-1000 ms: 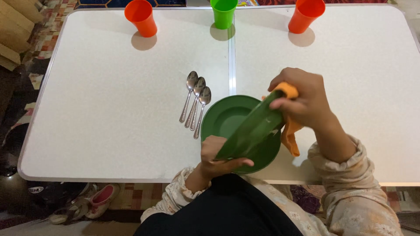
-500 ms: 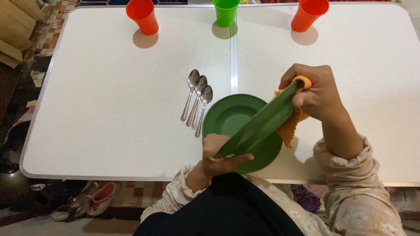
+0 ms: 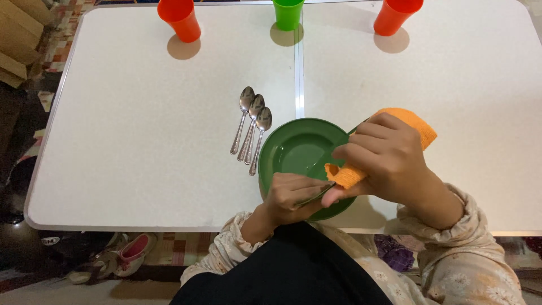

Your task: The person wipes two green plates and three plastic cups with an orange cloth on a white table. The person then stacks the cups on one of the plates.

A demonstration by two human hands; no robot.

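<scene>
A green plate lies on the white table at its near edge. Above it a second green plate is held tilted, almost edge-on to the camera. My left hand grips its lower rim. My right hand holds an orange cloth folded around that plate and covers most of it. The cloth's lower end shows by my left fingers.
Three metal spoons lie side by side just left of the flat plate. At the far edge stand an orange cup, a green cup and another orange cup. Shoes lie on the floor below left.
My right hand has slid the cloth down the tilted plate from its upper rim toward my left hand. The plate now shows much less of its face.
</scene>
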